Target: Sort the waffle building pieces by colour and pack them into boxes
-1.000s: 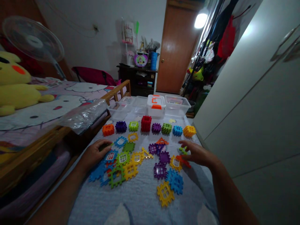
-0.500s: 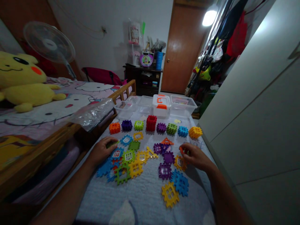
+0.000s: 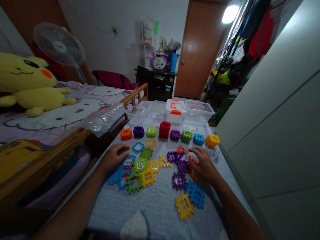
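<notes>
Several flat interlocking plastic tiles (image 3: 140,166) in blue, green, yellow and purple lie scattered on a pale blue blanket (image 3: 150,203). Behind them stands a row of assembled cubes, among them a taller red cube (image 3: 164,129). My left hand (image 3: 113,158) rests curled on a dark green tile at the left edge of the pile. My right hand (image 3: 203,162) lies over the tiles on the right, fingers bent around an orange tile (image 3: 192,159). A yellow tile (image 3: 184,205) and a blue tile (image 3: 196,194) lie nearest me.
Clear plastic boxes (image 3: 197,111) and a white box with orange latches (image 3: 175,111) stand behind the cubes. A bed with a wooden rail (image 3: 132,96), a yellow plush toy (image 3: 30,83) and a fan (image 3: 60,45) is on the left. A white wardrobe (image 3: 275,100) runs along the right.
My right hand picked up the orange tile and drew left, onto the tiles. My left hand stayed on the green tile. The view shifted left.
</notes>
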`<move>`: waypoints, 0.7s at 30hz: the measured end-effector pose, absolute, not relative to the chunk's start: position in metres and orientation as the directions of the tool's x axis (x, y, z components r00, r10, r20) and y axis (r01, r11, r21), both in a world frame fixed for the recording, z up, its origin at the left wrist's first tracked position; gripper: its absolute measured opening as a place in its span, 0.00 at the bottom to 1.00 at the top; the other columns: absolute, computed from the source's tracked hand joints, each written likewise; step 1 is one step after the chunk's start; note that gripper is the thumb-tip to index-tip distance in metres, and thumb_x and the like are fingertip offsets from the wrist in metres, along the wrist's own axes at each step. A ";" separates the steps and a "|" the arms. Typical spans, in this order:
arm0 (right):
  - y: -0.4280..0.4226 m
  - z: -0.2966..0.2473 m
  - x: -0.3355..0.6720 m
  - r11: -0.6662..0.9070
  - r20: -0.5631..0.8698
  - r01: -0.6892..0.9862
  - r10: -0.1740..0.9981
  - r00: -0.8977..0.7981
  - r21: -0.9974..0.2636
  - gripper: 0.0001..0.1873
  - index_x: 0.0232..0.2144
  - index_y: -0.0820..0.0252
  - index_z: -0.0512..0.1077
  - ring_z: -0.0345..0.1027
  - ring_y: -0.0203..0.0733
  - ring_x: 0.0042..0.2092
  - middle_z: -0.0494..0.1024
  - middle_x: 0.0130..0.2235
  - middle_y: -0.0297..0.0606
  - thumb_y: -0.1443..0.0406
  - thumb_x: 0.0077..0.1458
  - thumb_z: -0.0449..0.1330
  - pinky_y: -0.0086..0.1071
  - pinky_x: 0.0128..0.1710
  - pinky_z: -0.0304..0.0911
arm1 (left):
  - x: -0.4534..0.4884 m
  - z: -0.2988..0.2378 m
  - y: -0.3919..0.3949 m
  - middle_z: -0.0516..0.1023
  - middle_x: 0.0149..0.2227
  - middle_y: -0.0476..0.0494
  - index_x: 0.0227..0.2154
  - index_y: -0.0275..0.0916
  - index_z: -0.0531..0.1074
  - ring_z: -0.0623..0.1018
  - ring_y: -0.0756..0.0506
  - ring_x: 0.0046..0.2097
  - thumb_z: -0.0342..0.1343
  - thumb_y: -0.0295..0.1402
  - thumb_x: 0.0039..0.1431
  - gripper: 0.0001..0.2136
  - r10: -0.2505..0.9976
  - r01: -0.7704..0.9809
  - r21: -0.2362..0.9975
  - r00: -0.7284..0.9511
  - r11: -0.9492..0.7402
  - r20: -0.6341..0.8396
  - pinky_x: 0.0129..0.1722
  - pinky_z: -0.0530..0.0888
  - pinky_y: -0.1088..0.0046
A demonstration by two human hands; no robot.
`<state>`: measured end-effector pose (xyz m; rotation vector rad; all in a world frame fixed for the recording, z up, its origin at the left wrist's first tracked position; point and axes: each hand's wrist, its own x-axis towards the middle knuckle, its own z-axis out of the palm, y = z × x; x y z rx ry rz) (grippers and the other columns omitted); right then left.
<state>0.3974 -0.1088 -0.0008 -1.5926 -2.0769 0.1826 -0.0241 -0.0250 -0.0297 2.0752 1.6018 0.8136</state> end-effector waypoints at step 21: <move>-0.107 -0.005 0.373 0.196 0.276 0.872 0.958 -0.074 -0.448 0.28 0.59 0.62 0.62 0.69 0.46 0.44 0.78 0.42 0.44 0.71 0.55 0.49 0.40 0.47 0.61 | -0.020 -0.023 -0.029 0.80 0.41 0.40 0.36 0.38 0.77 0.77 0.38 0.46 0.55 0.47 0.50 0.18 0.967 0.715 0.652 0.160 -0.252 0.199 0.51 0.72 0.60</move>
